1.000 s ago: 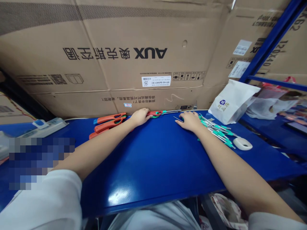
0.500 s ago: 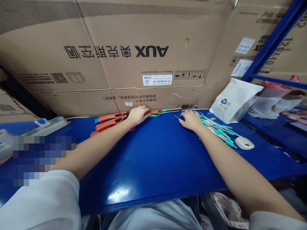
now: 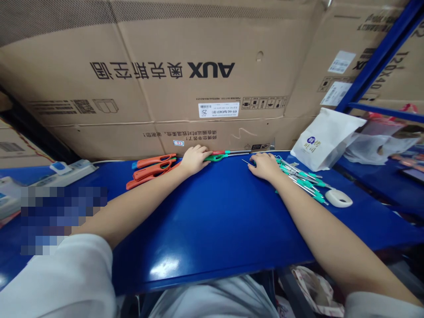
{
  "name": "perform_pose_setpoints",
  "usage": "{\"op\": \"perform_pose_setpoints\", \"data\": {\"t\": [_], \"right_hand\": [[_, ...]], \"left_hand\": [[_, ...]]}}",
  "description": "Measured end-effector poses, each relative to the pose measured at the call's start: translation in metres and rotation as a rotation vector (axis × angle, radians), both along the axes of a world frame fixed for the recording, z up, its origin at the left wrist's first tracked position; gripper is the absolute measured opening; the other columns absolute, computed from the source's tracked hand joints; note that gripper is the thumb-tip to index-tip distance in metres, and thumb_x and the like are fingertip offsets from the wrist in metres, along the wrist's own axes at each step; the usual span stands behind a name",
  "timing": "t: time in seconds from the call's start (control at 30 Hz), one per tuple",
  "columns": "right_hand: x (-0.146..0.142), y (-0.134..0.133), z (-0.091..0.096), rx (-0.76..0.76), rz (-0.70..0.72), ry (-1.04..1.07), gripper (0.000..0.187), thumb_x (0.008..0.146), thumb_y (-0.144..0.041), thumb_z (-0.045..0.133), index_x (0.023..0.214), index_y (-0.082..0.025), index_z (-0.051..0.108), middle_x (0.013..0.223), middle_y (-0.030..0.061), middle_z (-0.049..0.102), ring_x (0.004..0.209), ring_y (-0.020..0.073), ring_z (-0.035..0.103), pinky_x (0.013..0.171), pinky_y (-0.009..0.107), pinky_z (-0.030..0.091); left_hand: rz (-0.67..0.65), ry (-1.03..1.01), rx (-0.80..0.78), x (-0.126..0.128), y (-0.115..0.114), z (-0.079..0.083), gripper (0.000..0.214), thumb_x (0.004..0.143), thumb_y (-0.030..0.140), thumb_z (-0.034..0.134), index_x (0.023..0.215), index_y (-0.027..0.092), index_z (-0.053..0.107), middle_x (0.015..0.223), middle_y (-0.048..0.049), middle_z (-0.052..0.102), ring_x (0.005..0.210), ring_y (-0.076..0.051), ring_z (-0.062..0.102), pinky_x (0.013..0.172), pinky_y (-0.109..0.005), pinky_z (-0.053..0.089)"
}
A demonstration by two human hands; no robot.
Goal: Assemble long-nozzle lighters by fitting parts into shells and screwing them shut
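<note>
At the back of the table my left hand (image 3: pixel 195 160) is closed over the handle end of a red-and-green stick lighter (image 3: pixel 218 157). Its thin metal tube points right along the cardboard. Left of that hand lie several orange lighter handles (image 3: pixel 150 170) with looped openings. My right hand (image 3: pixel 264 166) rests with curled fingers at the left end of a pile of metal tubes with teal fittings (image 3: pixel 303 179). From its fingertips a thin metal rod (image 3: pixel 245 162) sticks out to the left. The palm hides the rest of the rod.
A printed cardboard sheet (image 3: pixel 159 106) stands upright behind the blue table (image 3: pixel 205 221). To the right are a white paper bag (image 3: pixel 326 140) and a white ring-shaped object (image 3: pixel 338 198). A power strip (image 3: pixel 71 173) lies at the left, and a blue metal post (image 3: pixel 374 57) rises at the right.
The lighter under my left hand has turned, so more of its green part shows and less red. My left hand has shifted slightly right; my right hand stays nearly still.
</note>
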State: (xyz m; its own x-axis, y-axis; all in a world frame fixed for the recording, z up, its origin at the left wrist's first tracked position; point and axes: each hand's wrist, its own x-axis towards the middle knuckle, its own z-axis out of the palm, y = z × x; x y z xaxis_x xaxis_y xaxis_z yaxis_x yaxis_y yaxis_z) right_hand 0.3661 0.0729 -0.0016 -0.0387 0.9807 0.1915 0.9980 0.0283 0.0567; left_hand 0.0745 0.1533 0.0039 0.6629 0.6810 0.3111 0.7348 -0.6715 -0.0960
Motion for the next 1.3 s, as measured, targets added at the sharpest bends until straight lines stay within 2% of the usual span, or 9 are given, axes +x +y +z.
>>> {"op": "perform_pose_setpoints", "data": {"t": [0.23, 0.43, 0.53, 0.63, 0.73, 0.97, 1.07, 1.17, 1.3], "right_hand": [[0.0, 0.0, 0.0, 0.0, 0.006, 0.007, 0.036, 0.096, -0.036, 0.051, 0.119, -0.017, 0.071, 0.128, 0.0151, 0.069, 0.122, 0.034, 0.058, 0.108, 0.049, 0.035], [-0.003, -0.004, 0.003, 0.017, 0.025, 0.023, 0.035, 0.095, -0.035, 0.053, 0.122, -0.018, 0.07, 0.13, 0.0143, 0.068, 0.126, 0.0341, 0.056, 0.11, 0.048, 0.035], [-0.007, -0.01, 0.012, 0.034, 0.06, 0.041, 0.033, 0.095, -0.034, 0.054, 0.119, -0.018, 0.07, 0.131, 0.0141, 0.067, 0.125, 0.0333, 0.057, 0.108, 0.046, 0.037], [-0.015, -0.019, 0.024, 0.044, 0.131, 0.061, 0.02, 0.094, -0.03, 0.057, 0.093, -0.019, 0.073, 0.122, 0.0117, 0.071, 0.117, 0.0301, 0.061, 0.103, 0.04, 0.041], [-0.034, -0.034, 0.036, 0.054, 0.226, 0.084, 0.025, 0.094, -0.032, 0.059, 0.073, -0.02, 0.065, 0.112, 0.0088, 0.074, 0.106, 0.0247, 0.066, 0.097, 0.034, 0.044], [-0.104, -0.087, 0.046, 0.012, 0.498, 0.124, 0.019, 0.095, -0.034, 0.058, 0.085, -0.022, 0.069, 0.102, 0.0058, 0.073, 0.096, 0.024, 0.067, 0.086, 0.036, 0.047], [-0.119, -0.096, 0.035, 0.042, 0.586, 0.177, 0.021, 0.098, -0.031, 0.053, 0.09, -0.022, 0.07, 0.11, 0.0067, 0.073, 0.098, 0.0226, 0.067, 0.087, 0.036, 0.048], [-0.115, -0.091, 0.02, 0.133, 0.652, 0.249, 0.023, 0.099, -0.031, 0.054, 0.113, -0.02, 0.068, 0.124, 0.0109, 0.069, 0.109, 0.0254, 0.063, 0.094, 0.039, 0.048], [-0.1, -0.08, 0.01, -0.007, 0.811, 0.26, 0.041, 0.091, -0.043, 0.07, 0.125, -0.022, 0.064, 0.13, 0.0114, 0.065, 0.115, 0.0281, 0.06, 0.097, 0.043, 0.046]], "left_hand": [[0.025, -0.001, -0.002, 0.003, -0.001, 0.0, 0.04, 0.098, 0.033, 0.056, 0.137, 0.027, 0.062, 0.134, -0.0116, 0.063, 0.123, -0.033, 0.052, 0.094, -0.045, 0.045], [0.067, -0.036, 0.012, 0.0, -0.022, 0.009, 0.043, 0.095, 0.035, 0.058, 0.137, 0.024, 0.06, 0.138, -0.0124, 0.058, 0.126, -0.034, 0.051, 0.101, -0.047, 0.044], [0.127, -0.036, -0.013, -0.016, -0.041, 0.017, 0.039, 0.093, 0.036, 0.059, 0.129, 0.021, 0.064, 0.121, -0.0129, 0.064, 0.115, -0.034, 0.059, 0.092, -0.045, 0.049], [0.21, -0.04, -0.054, -0.042, -0.064, 0.021, 0.034, 0.091, 0.038, 0.061, 0.119, 0.02, 0.065, 0.117, -0.0118, 0.066, 0.106, -0.032, 0.065, 0.083, -0.039, 0.054], [0.292, -0.031, -0.089, -0.071, -0.084, 0.021, 0.033, 0.087, 0.04, 0.065, 0.111, 0.017, 0.064, 0.114, -0.0146, 0.068, 0.103, -0.034, 0.067, 0.079, -0.039, 0.056], [0.361, -0.038, -0.181, -0.106, -0.11, 0.009, 0.031, 0.086, 0.039, 0.066, 0.109, 0.019, 0.064, 0.115, -0.0136, 0.071, 0.107, -0.034, 0.069, 0.086, -0.041, 0.058], [0.325, -0.055, -0.221, -0.099, -0.12, 0.005, 0.024, 0.087, 0.025, 0.064, 0.11, 0.016, 0.067, 0.115, -0.0165, 0.071, 0.104, -0.035, 0.07, 0.087, -0.043, 0.058], [0.206, -0.097, -0.262, -0.084, -0.133, 0.002, 0.028, 0.091, 0.017, 0.058, 0.118, 0.019, 0.067, 0.123, -0.0123, 0.07, 0.115, -0.029, 0.068, 0.098, -0.038, 0.055], [-0.116, -0.308, -0.424, -0.069, -0.148, -0.007, 0.038, 0.091, 0.019, 0.064, 0.129, 0.021, 0.064, 0.126, -0.0081, 0.07, 0.116, -0.022, 0.066, 0.103, -0.034, 0.053]]}}
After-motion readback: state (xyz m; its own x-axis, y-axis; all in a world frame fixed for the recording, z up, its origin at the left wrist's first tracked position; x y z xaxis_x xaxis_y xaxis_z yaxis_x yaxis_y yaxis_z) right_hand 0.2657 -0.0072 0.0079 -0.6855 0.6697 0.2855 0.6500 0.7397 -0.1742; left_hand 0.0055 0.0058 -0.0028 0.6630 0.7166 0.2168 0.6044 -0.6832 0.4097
